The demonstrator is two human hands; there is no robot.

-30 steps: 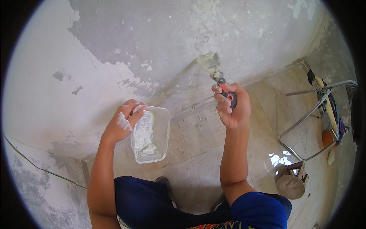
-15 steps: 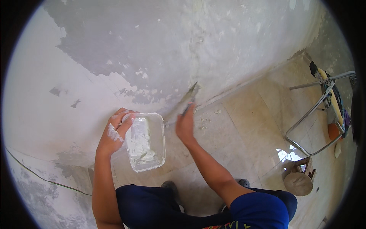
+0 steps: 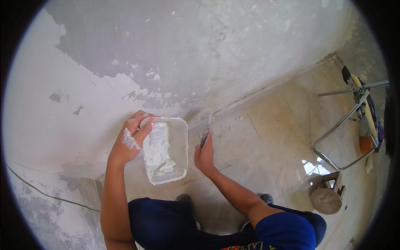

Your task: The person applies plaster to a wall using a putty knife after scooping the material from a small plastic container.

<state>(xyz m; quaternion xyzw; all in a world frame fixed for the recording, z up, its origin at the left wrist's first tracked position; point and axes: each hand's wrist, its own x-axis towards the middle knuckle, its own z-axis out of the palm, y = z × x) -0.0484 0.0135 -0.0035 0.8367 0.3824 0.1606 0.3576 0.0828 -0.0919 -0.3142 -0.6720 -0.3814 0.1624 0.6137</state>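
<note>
My left hand [image 3: 132, 139], smeared with white, grips the upper left rim of a clear rectangular plastic tub [image 3: 184, 143]. White putty [image 3: 160, 152] lies in the tub, mostly along its left side, and is crusted on the rim. To the right of the tub, my right hand [image 3: 204, 154] is closed round the dark handle of a putty knife [image 3: 204, 138]. Its blade points away from me toward the foot of the wall and is blurred. The wall [image 3: 166, 54] ahead is part grey, part white, with a rough vertical seam above the knife.
Putty crumbs [image 3: 225, 128] dot the tiled floor [image 3: 271, 125] by the wall's foot. At the right stand a metal-framed folding chair [image 3: 333, 141] and a small round-topped wooden stool [image 3: 326, 201]. A thin cable [image 3: 50, 195] runs along the lower left.
My right hand has drawn the putty knife down, back from the wall seam toward me. The tub in my left hand has shifted slightly right and up.
</note>
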